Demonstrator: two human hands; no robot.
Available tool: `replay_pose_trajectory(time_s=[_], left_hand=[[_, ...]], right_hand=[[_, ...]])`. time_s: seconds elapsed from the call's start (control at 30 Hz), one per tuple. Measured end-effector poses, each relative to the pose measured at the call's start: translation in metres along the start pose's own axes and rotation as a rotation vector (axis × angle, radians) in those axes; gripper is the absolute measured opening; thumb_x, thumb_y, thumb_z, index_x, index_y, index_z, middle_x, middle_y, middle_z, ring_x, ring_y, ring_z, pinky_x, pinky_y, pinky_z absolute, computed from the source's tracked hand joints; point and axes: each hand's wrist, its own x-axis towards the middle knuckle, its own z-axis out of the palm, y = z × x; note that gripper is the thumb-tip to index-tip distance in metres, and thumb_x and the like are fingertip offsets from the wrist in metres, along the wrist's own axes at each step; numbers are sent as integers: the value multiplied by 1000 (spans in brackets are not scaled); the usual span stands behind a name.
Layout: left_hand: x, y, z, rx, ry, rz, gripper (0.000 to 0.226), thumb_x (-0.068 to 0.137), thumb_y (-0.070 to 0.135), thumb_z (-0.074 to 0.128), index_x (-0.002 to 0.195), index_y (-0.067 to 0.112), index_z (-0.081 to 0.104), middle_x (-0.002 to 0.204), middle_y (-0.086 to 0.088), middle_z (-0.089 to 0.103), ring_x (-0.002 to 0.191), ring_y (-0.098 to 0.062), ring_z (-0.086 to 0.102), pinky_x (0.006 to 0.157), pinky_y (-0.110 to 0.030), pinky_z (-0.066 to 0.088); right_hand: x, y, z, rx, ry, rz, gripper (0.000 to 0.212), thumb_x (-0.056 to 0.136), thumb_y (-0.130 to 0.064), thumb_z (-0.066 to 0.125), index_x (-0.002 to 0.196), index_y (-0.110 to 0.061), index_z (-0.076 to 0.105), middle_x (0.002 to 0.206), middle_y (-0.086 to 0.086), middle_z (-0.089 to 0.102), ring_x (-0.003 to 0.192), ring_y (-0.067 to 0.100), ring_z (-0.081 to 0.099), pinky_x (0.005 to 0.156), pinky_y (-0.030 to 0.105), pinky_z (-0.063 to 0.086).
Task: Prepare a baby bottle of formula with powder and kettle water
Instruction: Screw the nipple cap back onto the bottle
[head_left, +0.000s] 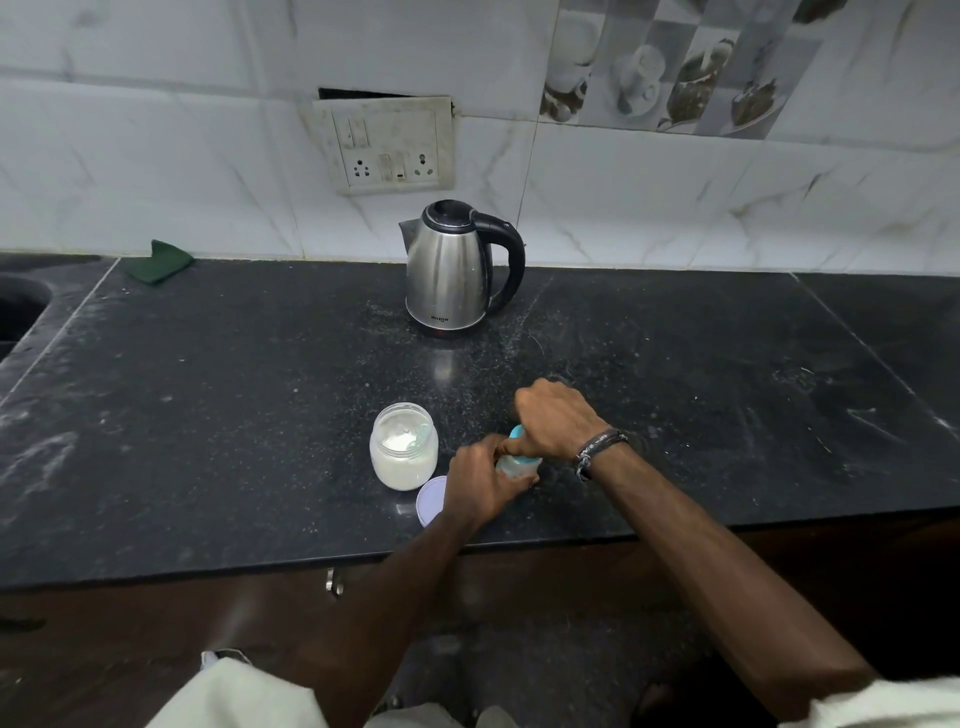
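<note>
One black stone counter (208, 415) carries everything, dusted here and there with white specks. One steel kettle (451, 270) with a black handle stands upright at the back, near the tiled wall and below one switch-and-socket plate (387, 145). Two bare forearms reach in from below and meet near the front edge. One right hand (558, 418), a cord band at its wrist, arches palm-down over the top of the baby bottle (514, 465), fingers curled round its teal collar. One left hand (480, 486) wraps closed round the clear bottle body from the side, holding it upright on the counter. One open powder jar (404, 447) stands just left of the hands, white powder inside with one pale scoop (422, 435) resting in it. One lilac lid (431, 500) lies flat beside the jar, partly under the left wrist. One folded green cloth (163, 261) sits far left at the wall.
</note>
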Motion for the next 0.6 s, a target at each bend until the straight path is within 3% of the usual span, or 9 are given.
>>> replay_pose_trajectory(time_s=[0.13, 0.27, 0.6], left_hand=[[0, -1, 0, -25, -6, -15, 59, 66, 61, 80, 105, 19, 68, 91, 5, 75, 83, -9, 70, 75, -39, 57], [0, -1, -1, -15, -23, 13, 62, 66, 55, 81, 112, 15, 67, 99, 2, 75, 89, -11, 70, 79, -40, 58], [-2, 4, -4, -28, -17, -8, 63, 64, 60, 76, 109, 16, 68, 95, 3, 75, 86, -12, 70, 78, -40, 57]], right_hand=[[-3, 5, -8, 28, -84, -30, 48, 70, -37, 85, 100, -7, 62, 109, 16, 62, 97, 33, 62, 66, 32, 39], [-4, 4, -7, 11, -96, -48, 40, 73, -23, 85, 103, -9, 64, 113, 15, 61, 98, 32, 63, 67, 32, 43], [-2, 0, -8, 24, -81, -40, 47, 75, -36, 82, 103, -6, 60, 112, 15, 60, 97, 32, 62, 66, 33, 39]])
